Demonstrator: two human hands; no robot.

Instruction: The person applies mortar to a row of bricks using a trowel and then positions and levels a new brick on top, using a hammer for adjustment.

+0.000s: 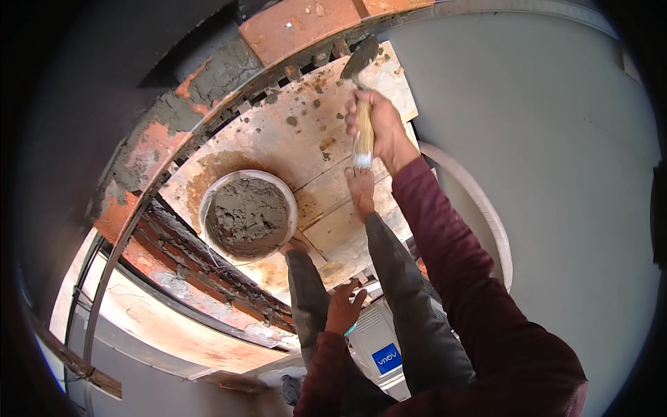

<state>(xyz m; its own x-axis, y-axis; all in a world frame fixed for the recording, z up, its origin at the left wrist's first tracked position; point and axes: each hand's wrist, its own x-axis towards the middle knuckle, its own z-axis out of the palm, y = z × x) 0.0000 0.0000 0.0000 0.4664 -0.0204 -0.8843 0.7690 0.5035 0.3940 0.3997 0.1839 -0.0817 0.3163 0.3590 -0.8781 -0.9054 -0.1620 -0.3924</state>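
My right hand (379, 128) grips the wooden handle of a trowel (360, 59), raised over the upper right of a mortar-spattered board (323, 201). The trowel's metal blade points toward the curved brick edge. A white bucket (246, 215) holding wet grey mortar stands on the board, left of my right hand and beside my bare feet. My left hand (345, 309) hangs low between my legs with loosely bent fingers apart and nothing visible in it, nearest my left leg.
A ledge of red bricks (299, 24) smeared with mortar curves along the upper left, with a long metal strip (118, 257) beside it. A grey plastered wall (556, 174) fills the right side. Below me is a white container (368, 347) with a blue label.
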